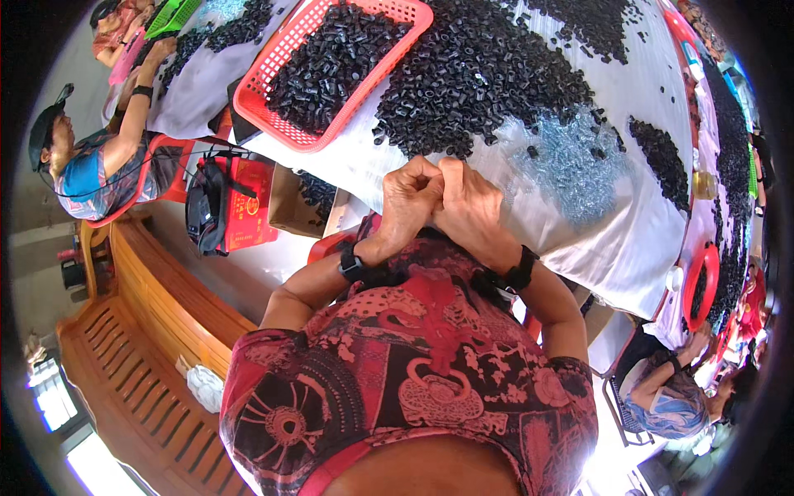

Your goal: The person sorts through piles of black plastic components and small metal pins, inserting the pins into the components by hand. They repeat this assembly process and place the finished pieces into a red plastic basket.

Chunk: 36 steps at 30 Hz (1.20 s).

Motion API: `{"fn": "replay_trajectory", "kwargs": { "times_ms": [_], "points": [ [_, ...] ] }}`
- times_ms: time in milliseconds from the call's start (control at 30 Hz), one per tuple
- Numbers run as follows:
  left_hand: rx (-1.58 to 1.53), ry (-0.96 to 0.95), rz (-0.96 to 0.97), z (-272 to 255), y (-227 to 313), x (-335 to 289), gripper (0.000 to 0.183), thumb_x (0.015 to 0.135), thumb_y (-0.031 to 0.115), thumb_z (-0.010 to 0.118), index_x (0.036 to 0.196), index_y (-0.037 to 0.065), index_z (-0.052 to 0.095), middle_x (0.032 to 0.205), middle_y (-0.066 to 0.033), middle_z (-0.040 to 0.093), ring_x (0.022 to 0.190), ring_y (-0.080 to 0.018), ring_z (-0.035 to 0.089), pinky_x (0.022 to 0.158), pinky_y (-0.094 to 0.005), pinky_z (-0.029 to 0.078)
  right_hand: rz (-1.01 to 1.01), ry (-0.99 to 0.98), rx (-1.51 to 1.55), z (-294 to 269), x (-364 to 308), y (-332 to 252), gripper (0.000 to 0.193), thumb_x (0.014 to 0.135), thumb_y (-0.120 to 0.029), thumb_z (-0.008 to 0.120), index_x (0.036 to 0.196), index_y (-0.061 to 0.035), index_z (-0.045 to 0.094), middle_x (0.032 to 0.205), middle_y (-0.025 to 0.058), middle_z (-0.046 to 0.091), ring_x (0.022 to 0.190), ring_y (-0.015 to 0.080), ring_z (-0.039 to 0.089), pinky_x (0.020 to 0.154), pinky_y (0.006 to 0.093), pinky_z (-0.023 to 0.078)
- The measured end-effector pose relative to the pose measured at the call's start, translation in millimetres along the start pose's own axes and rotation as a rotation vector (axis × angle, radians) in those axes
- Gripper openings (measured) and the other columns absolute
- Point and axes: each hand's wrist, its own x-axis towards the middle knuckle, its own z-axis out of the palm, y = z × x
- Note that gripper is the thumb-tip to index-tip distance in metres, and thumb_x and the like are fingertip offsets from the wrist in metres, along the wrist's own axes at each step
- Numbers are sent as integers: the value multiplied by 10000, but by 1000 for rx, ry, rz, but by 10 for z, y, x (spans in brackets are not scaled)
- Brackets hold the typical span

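My left hand [408,201] and my right hand [469,207] meet at the near edge of the table, their fingertips pinched together. Whatever they hold is hidden by the fingers. Just beyond them spreads a large heap of small black plastic pieces [484,70], short and tube-like. To the right of my right hand lies a pile of small clear bluish pieces [575,165]. Ahead and to the left stands a red slotted plastic basket [318,142] filled with more of the black pieces.
White cloth [637,248] covers the table. A smaller black heap [662,161] and a red ring-shaped rim [703,285] lie to the right. Co-workers sit at left [107,157] and right [674,393]. A wooden bench [149,364], a red box [251,202] and a cardboard box [289,202] stand at left.
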Motion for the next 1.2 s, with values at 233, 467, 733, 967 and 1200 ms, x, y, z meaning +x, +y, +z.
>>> {"fn": "replay_trajectory", "kwargs": {
  "times_ms": [233,467,733,967,1200],
  "points": [
    [-294,47,-90,31,45,70,80,873,4,565,794,11,577,703,-10,601,608,-38,513,528,-194,421,-79,84,-83,-45,104,25,372,702,-116,635,1015,-14,462,712,85,516,544,238,567,468,329,468],
    [-215,49,-25,61,-40,105,100,880,12,564,780,22,570,701,7,585,624,-34,502,549,-193,422,-94,42,-142,-23,105,62,337,729,-110,616,1006,-8,456,709,80,514,550,221,563,473,316,467],
    [-137,73,-1,46,-34,148,108,869,4,574,764,27,560,687,19,570,613,-28,485,543,-186,410,-141,154,-65,78,140,91,298,727,-89,619,977,-27,469,715,77,522,576,209,574,472,311,469],
    [-23,-49,-114,-210,46,183,70,850,22,609,791,20,572,687,9,580,597,-40,524,539,-197,453,15,-177,231,-241,50,84,368,760,-144,659,1041,-8,464,758,139,578,638,291,614,546,367,506],
    [386,128,344,-645,629,621,77,843,90,652,861,23,618,705,0,606,600,-54,533,537,-207,443,207,-164,190,-384,-69,480,225,815,-91,615,1002,-47,498,819,156,596,665,326,612,567,390,486]
  ]
}}
